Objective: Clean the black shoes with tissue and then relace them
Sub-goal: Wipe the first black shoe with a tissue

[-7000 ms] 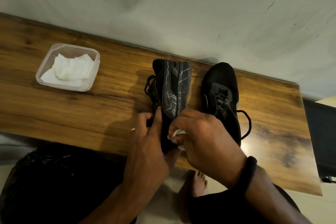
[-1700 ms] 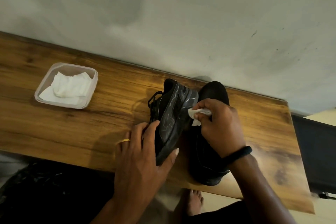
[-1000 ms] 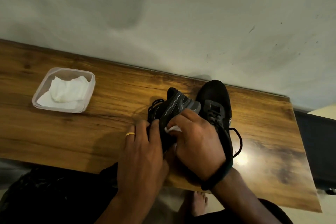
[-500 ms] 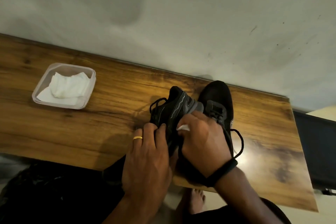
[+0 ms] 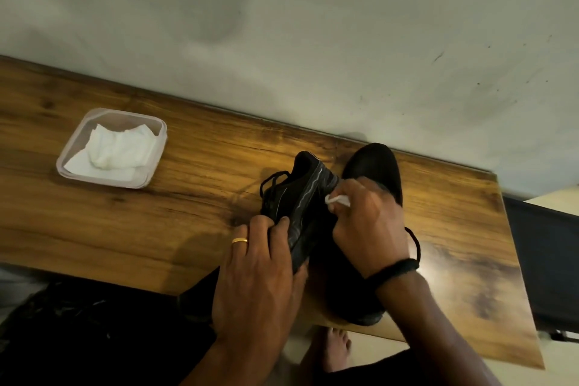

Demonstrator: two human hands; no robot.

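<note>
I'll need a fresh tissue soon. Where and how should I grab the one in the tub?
Probably pinch the tissue by its raised crumpled middle, coming straight down from above: the clear plastic tub is open-topped, and its walls block any sideways approach.

Black shoes, white tissue, brown wood-grain table.

On the wooden table, the left hand grips a black sneaker tipped on its side while the right hand pinches a white tissue against its sole, beside the second sneaker and a plastic container of tissues.
</note>
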